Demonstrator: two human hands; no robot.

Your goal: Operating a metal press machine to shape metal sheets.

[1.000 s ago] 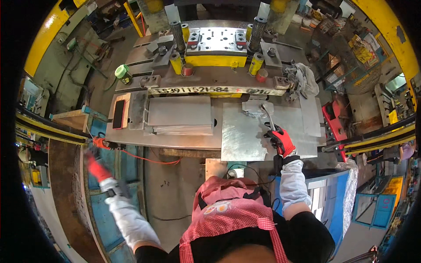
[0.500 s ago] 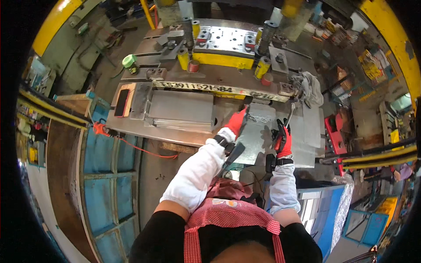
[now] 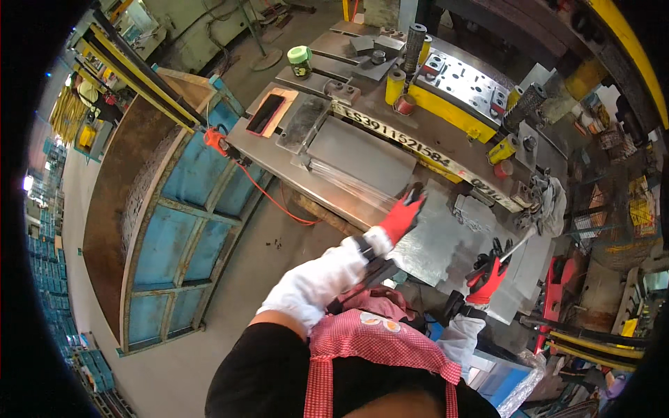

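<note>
Gloved hands at the press bench, one on a metal sheet, one gripping a tool.

The left hand (image 3: 403, 217), in a red glove, lies with fingers spread flat on the near edge of the sheet (image 3: 439, 240), which rests on the bench (image 3: 279, 150) just right of a stack of plates (image 3: 359, 157). The right hand (image 3: 488, 273) is closed around the handle of a thin metal tool (image 3: 519, 245), whose tip reaches toward a grey rag (image 3: 550, 205) by the sheet's far corner. Behind stands the yellow die (image 3: 453, 104); a green cup (image 3: 300, 58) sits at the bench's far left.
</note>
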